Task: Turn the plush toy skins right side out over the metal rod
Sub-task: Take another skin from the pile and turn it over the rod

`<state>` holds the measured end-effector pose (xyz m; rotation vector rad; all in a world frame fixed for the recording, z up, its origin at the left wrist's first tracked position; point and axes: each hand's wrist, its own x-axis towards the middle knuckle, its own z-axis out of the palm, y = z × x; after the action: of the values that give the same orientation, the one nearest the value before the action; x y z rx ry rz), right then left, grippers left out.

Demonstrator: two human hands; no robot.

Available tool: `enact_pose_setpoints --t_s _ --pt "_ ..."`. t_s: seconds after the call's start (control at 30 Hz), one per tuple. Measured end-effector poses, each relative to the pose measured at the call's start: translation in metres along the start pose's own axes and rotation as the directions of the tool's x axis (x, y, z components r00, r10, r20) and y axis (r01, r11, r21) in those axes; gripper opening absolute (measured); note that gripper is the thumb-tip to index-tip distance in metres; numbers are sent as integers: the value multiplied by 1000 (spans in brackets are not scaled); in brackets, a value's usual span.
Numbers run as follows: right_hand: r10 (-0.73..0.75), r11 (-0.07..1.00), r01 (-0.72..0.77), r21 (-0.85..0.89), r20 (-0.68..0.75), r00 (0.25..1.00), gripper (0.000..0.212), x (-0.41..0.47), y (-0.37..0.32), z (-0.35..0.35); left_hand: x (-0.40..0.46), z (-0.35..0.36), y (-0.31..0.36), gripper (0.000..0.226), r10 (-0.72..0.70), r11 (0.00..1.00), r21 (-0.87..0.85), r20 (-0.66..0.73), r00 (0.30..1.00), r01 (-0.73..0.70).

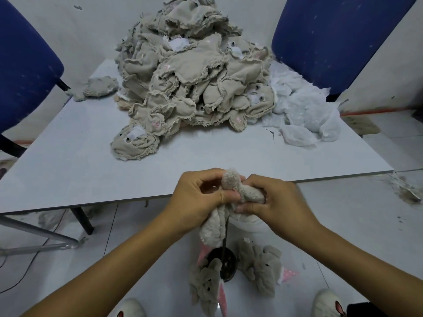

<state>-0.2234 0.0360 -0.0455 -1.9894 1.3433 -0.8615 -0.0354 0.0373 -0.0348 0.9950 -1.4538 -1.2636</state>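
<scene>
A fuzzy beige plush skin (231,179) sits over the top of a thin dark metal rod (225,234) that rises from a round dark base (225,264) on the floor. My left hand (196,197) grips the skin from the left. My right hand (270,200) grips a furry limb of it from the right. The skin's lower part hangs down along the rod. A big heap of inside-out beige skins (192,72) covers the back of the grey table (80,165).
Two turned grey plush skins (207,284) (261,268) lie on the floor by the rod's base. White fabric pieces (304,113) lie at the table's right. Blue chairs (23,72) (332,35) stand at both sides. Slippers (327,303) show at the bottom.
</scene>
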Motion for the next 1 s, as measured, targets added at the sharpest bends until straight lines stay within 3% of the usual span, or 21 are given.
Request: enact_pose_setpoints --t_s 0.1,0.17,0.27,0.3,0.37,0.43,0.5,0.57,0.63,0.77,0.9,1.0 --pt "-23 981 48 188 -137 990 24 2 -4 -5 5 -9 6 21 88 991 102 20 996 -89" --pt "-41 947 114 300 -240 970 21 4 -11 -7 8 -15 12 16 160 986 -46 4 987 -160" --pt "-92 914 210 348 -325 941 22 8 -21 -8 14 -29 22 21 152 947 -305 162 975 -97" --pt "-110 913 223 342 -320 941 23 9 -23 -8 15 -34 24 23 111 960 -275 227 968 -45" --pt "-144 922 231 312 -276 950 23 10 -26 -6 18 -42 22 27 -9 1000 8 292 956 7" --pt "-174 940 232 251 -233 957 24 10 -26 -3 18 -42 21 38 -106 966 260 380 919 4" --pt "-181 953 224 204 -212 960 26 10 -23 -1 18 -39 21 55 -153 953 304 456 877 8" --pt "-213 960 243 141 -201 956 26 10 -21 1 18 -35 19 51 -111 912 403 407 907 -70" --pt "-247 962 262 71 -179 952 21 9 -19 5 17 -32 16 33 -13 827 540 302 953 -160" --pt "-140 987 148 69 -111 984 22 9 -11 8 15 -27 4 12 31 766 618 237 971 -176" --pt "-211 960 250 130 -255 944 7 4 -9 5 10 -25 7 20 217 867 436 105 970 -241" --pt "-207 970 231 77 -237 949 4 4 -5 7 12 -25 10 17 309 806 484 146 940 -340"
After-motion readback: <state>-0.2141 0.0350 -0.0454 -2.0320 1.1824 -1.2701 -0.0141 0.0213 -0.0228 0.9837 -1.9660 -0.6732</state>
